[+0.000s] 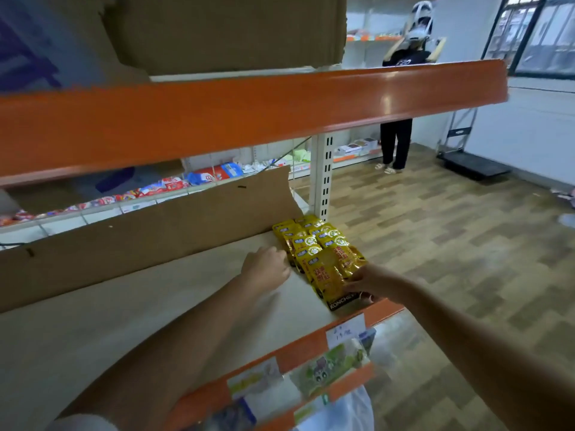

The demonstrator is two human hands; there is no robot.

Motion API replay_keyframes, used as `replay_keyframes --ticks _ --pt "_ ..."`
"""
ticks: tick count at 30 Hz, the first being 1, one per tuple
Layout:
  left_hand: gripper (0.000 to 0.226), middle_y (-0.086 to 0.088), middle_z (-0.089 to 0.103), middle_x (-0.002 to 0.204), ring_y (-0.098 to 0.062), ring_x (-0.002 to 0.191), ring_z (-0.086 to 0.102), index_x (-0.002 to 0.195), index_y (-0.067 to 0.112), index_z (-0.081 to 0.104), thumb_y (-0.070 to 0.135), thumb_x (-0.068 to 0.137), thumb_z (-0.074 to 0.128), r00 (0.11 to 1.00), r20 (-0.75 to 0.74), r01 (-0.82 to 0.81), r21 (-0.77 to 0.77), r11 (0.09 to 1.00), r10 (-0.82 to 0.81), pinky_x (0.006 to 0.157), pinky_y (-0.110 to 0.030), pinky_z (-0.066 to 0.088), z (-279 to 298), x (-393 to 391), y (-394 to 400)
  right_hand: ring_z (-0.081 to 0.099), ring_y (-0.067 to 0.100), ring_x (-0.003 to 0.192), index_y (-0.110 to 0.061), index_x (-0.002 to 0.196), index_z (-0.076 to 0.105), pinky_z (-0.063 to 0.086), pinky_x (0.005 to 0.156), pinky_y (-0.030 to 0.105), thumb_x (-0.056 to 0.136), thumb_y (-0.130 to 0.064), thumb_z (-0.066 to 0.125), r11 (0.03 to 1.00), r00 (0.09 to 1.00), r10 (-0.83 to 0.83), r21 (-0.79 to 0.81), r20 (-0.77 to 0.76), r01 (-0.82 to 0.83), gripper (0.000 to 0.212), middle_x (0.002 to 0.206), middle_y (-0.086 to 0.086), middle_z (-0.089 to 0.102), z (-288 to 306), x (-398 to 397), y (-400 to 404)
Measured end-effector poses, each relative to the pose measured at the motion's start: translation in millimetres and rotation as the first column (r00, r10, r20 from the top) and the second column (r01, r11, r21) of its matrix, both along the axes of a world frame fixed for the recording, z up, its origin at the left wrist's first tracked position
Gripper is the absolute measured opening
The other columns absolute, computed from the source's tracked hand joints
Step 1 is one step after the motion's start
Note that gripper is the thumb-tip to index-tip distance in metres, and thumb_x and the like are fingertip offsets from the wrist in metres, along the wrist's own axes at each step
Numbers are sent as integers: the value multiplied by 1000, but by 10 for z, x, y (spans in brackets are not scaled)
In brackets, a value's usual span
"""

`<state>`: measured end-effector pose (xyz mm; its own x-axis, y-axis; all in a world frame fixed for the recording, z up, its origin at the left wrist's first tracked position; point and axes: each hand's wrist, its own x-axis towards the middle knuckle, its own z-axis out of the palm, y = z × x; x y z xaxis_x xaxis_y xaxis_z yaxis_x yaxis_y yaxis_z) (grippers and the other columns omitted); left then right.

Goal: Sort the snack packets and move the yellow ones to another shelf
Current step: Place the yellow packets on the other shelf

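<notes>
Reaching onto the cardboard-lined shelf (130, 306), both bare arms meet at a cluster of yellow snack packets (314, 241) stacked at its right end, just in front of the white slotted upright (323, 175). The right hand (370, 283) grips the nearest yellow packet (334, 275) at its lower right corner, fingers curled over the foil; this packet lies on top of the front of the cluster and its bottom edge reaches the shelf's orange front lip (385, 309). A black band along that bottom edge carries white capitals reading "KONCHE", the rest hidden under the fingers; red characters on the yellow face are too blurred to read. The left hand (266, 269) rests on the cardboard with its fingers curled, knuckles touching the left side of the cluster; I cannot tell whether it pinches a packet. A white handwritten tag (345, 329) hangs on the front lip below the packets, its figures illegible, beside a few blurred printed cards. A cardboard flap (155, 225) stands up along the back of the shelf, and the orange beam (249, 116) of the shelf above crosses overhead, leaving a low gap. To the left of the packets the cardboard lies bare; to the right the shelf ends at open wood-pattern floor (435, 231). Red and blue packets (174, 185) fill a farther shelf behind, and another person (396, 141) stands well apart.
</notes>
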<state>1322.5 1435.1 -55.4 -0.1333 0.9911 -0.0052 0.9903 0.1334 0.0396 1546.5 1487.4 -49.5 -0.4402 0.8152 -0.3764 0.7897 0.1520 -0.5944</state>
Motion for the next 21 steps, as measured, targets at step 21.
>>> replay_keyframes --ticks 21 --pt "38 -8 52 126 -26 120 46 126 16 53 35 96 39 993 -103 -51 -23 998 48 95 -36 38 73 112 -191 47 6 36 -11 60 49 38 37 13 92 -34 56 945 883 191 162 428 -283 40 52 0 51 121 -183 82"
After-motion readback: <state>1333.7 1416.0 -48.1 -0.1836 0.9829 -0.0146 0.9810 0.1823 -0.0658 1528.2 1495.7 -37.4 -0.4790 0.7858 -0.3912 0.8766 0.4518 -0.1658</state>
